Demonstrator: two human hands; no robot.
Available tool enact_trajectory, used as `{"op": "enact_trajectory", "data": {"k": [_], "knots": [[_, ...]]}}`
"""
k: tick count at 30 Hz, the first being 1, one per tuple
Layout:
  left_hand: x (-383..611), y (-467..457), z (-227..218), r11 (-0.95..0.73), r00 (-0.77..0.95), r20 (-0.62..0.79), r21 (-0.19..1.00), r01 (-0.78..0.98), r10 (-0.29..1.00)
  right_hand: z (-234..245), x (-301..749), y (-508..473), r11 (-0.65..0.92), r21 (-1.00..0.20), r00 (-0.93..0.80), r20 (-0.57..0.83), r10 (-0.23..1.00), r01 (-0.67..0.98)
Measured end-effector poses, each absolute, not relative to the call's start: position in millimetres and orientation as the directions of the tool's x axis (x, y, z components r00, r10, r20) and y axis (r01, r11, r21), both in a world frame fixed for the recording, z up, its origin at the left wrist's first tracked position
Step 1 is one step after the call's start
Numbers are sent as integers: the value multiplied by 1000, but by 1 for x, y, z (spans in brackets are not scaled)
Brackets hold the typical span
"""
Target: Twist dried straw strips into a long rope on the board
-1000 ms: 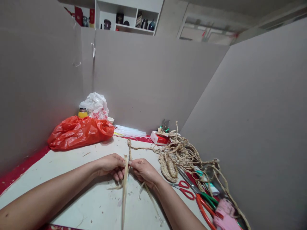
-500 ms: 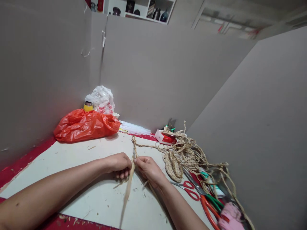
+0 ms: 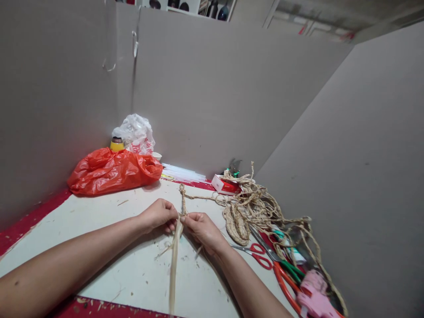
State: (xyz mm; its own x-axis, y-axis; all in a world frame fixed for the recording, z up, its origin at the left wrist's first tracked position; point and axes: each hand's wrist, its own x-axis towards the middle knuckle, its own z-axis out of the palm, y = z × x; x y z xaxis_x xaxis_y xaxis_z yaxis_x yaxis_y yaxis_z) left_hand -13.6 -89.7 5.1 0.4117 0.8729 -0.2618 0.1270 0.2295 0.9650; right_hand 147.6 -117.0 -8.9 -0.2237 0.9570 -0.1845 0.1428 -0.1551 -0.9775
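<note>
- While both hands meet over the surface (image 3: 109,247), nearer the person than the red bag (image 3: 112,171), the left hand (image 3: 160,215) and the right hand (image 3: 200,227) each pinch the straw plait (image 3: 182,196), fingers clamped at its near end.
- Loose straw strips (image 3: 172,269) trail from that pinch, away from the red bag.
- Best, I'd judge: even tension, working close to the pinch, so nothing slackens.
- Scissors (image 3: 256,256) lie well right of the red bag.

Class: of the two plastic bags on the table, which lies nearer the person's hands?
The red bag; the white bag sits farther back, behind it.
</note>
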Motion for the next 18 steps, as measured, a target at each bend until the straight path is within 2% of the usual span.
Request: {"op": "enact_trajectory", "data": {"k": [7, 12, 18], "knots": [[-13, -90, 5, 208, 421, -259, 964, 163, 869, -5, 146, -119, -136, -977, -218, -170, 961, 164], [-12, -91, 2, 178, 419, -237, 968, 175, 877, -3, 142, -121, -76, -981, -184, -108, 977, 177], [-11, -94, 3, 208, 449, -272, 960, 187, 851, -2, 138, -123, -70, -992, -226, -91, 970, 101]]}}
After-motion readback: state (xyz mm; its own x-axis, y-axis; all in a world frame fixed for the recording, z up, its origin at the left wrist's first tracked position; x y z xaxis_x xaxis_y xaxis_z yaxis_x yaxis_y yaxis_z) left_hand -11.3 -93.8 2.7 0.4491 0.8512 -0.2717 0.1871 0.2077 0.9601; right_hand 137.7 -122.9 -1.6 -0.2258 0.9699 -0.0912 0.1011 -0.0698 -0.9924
